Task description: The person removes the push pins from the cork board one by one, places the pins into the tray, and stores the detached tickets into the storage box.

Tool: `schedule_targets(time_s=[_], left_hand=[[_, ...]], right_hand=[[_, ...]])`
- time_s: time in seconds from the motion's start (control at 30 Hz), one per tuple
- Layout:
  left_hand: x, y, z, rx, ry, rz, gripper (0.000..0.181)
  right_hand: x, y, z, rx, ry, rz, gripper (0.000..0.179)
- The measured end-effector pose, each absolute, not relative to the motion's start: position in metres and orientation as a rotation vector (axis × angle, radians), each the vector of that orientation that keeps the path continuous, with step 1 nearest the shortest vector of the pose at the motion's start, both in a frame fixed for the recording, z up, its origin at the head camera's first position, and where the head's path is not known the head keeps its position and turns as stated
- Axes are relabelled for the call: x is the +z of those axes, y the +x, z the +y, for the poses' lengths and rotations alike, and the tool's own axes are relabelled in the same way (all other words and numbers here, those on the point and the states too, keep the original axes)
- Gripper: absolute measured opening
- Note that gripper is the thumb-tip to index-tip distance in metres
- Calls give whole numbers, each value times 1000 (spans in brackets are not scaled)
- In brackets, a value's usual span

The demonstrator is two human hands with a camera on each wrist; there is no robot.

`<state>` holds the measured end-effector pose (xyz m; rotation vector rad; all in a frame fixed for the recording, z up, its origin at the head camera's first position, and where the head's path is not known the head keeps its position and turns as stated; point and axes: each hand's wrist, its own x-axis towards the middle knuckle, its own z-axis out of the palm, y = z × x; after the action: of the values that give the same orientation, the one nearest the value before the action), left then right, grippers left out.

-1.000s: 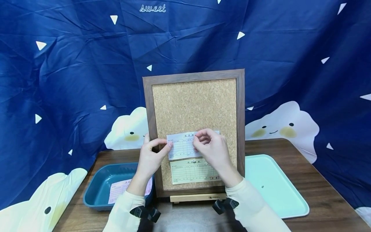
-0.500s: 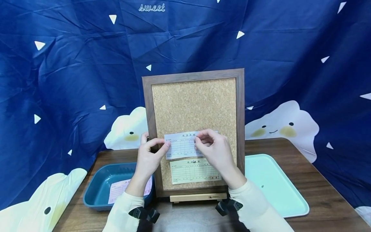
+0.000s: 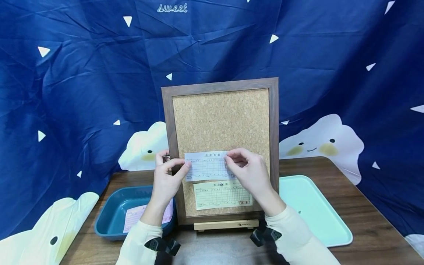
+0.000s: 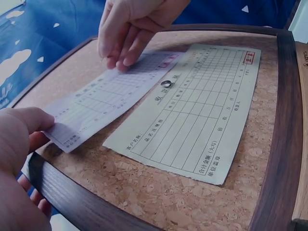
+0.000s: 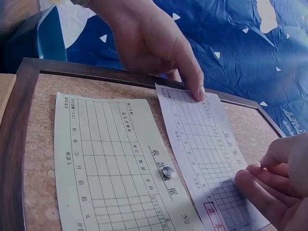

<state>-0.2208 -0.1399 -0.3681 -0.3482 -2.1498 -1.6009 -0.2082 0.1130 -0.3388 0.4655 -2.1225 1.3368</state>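
My left hand (image 3: pixel 168 178) pinches the left edge of a pale lilac receipt slip (image 3: pixel 203 166) between thumb and index finger, against the framed cork board (image 3: pixel 222 121). My right hand (image 3: pixel 250 171) is at the slip's right part, its thumb and fingertips pinched together. Between them is a tiny pale thing that looks like a thumbtack, mostly hidden. Below the lilac slip, a pale green receipt slip (image 5: pixel 106 159) hangs on the cork, with a silver thumbtack (image 5: pixel 167 172) through its top edge. In the left wrist view, the lilac slip's lower left corner (image 4: pixel 67 144) lifts off the cork.
The board leans on a wooden easel ledge (image 3: pixel 226 225). On the left stands a blue bin (image 3: pixel 109 235) with a pink slip (image 3: pixel 134 217) inside. A mint tray (image 3: pixel 318 209) lies on the right, bearing a small dark piece (image 3: pixel 299 212). A blue curtain (image 3: pixel 212 44) hangs behind.
The lilac slip has shifted a little left across the board, with my left hand moving along with it. My right hand has moved slightly to the right, uncovering more of the slip's heading.
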Motion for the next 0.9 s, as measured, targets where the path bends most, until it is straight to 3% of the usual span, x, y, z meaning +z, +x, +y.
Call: schedule_targets(time_s=[0.9], left_hand=[[-368,-217,-157,-1671,-355,-1959,7]], right_hand=[[-340,-207,137,1325,483,-2093,9]])
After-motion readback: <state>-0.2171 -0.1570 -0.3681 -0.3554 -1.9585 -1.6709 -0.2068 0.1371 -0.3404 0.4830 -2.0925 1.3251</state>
